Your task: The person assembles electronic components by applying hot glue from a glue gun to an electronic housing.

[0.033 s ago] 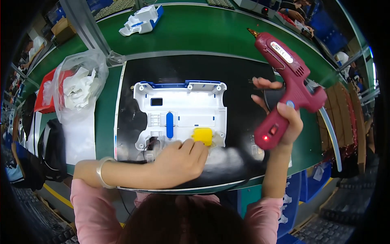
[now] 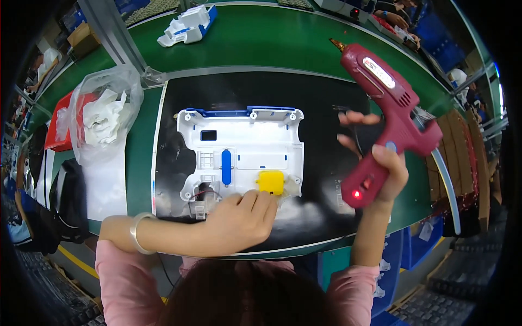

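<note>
My right hand is closed round the handle of a dark red hot glue gun. Its metal nozzle points up and away, and a red light glows at the handle's base. In the middle lies a white plastic housing, hollow side up, with a blue edge and a blue bar across it. A yellow block sits in its lower right part. My left hand is closed at the block's near edge; its fingertips and anything between them are hidden. A thin reddish wire shows left of this hand.
A black mat lies under the housing on the green bench. To the left are a clear bag of white scraps and a red bin. Another white-and-blue housing rests farther back. Cardboard stands at right, near a pale glue stick.
My left hand has drawn slightly nearer me, baring more of the yellow block's near edge and the reddish wire. The glue gun has dipped a little, its handle slightly nearer me.
</note>
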A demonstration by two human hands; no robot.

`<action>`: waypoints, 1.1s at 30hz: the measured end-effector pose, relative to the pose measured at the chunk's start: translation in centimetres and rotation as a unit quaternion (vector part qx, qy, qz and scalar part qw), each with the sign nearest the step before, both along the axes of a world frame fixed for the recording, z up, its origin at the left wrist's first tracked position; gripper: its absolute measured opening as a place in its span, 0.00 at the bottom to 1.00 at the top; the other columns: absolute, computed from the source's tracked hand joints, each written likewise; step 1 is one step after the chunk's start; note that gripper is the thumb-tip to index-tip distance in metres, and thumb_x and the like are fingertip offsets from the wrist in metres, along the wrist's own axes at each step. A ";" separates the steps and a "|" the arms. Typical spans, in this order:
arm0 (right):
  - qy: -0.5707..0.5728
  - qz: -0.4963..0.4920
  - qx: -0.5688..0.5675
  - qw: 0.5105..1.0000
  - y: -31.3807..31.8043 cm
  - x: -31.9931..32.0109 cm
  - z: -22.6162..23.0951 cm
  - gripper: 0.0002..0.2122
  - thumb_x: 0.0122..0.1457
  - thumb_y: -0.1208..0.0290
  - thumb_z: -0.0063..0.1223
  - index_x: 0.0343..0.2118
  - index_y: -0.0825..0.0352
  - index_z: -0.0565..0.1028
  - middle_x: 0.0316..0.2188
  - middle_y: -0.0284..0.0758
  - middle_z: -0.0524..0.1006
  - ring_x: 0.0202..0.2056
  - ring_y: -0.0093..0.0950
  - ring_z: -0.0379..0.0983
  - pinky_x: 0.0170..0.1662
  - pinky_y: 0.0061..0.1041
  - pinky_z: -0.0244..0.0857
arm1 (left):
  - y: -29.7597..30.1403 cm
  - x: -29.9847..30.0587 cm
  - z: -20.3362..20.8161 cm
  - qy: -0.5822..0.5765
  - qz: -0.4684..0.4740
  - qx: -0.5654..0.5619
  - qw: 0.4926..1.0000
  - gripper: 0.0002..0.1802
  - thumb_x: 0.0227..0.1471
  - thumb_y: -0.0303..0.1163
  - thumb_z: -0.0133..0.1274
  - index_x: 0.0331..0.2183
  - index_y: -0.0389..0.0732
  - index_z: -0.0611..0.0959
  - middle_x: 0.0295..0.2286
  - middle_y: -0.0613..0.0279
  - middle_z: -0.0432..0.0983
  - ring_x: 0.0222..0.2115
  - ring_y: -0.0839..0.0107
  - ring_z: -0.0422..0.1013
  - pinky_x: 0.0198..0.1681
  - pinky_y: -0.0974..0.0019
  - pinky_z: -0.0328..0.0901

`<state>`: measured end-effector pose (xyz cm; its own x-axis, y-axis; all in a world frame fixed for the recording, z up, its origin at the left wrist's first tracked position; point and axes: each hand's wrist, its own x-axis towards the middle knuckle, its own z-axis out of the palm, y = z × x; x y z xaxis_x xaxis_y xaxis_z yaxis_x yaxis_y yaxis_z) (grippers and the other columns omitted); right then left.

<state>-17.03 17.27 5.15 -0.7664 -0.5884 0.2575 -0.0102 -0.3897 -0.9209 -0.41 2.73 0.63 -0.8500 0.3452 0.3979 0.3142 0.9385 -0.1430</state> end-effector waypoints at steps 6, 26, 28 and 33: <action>-0.061 -0.047 0.173 0.982 4.5 6.6 -0.1 0.22 0.31 0.71 0.53 0.32 0.77 0.63 0.29 0.48 0.69 0.34 0.39 0.67 0.42 0.36 0.60 | 0.4 1.5 -2.0 0.046 0.016 0.009 0.999 0.10 0.30 0.25 0.49 0.22 0.29 0.75 0.14 0.64 0.63 0.13 0.78 0.57 0.12 0.81 0.47; -0.047 0.073 0.375 0.923 5.8 11.1 0.6 0.15 0.37 0.77 0.52 0.32 0.72 0.71 0.26 0.40 0.72 0.30 0.30 0.70 0.36 0.24 0.63 | 0.8 2.6 -3.3 0.079 0.019 -0.127 0.989 0.17 0.36 0.34 0.41 0.25 0.31 0.79 0.17 0.53 0.71 0.09 0.79 0.52 0.11 0.78 0.43; -0.067 0.087 0.391 0.914 6.3 10.8 0.4 0.16 0.37 0.75 0.53 0.33 0.73 0.70 0.29 0.41 0.72 0.33 0.31 0.68 0.39 0.26 0.62 | 0.9 2.4 -3.5 0.081 0.021 -0.131 0.988 0.17 0.36 0.32 0.41 0.25 0.31 0.79 0.17 0.53 0.71 0.09 0.79 0.52 0.11 0.78 0.43; -0.115 -0.030 0.351 0.929 6.5 12.2 -1.2 0.21 0.25 0.80 0.46 0.30 0.76 0.68 0.24 0.43 0.73 0.29 0.33 0.71 0.35 0.28 0.65 | 1.0 2.6 -4.0 0.102 0.042 -0.165 0.980 0.13 0.36 0.28 0.42 0.24 0.31 0.79 0.17 0.54 0.72 0.08 0.80 0.51 0.11 0.78 0.42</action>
<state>-4.79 23.73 3.93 -0.7907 -0.5038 -0.3479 0.2163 0.3017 -0.9286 2.18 3.73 -3.33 -0.7953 0.4165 0.4405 0.1719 0.8517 -0.4950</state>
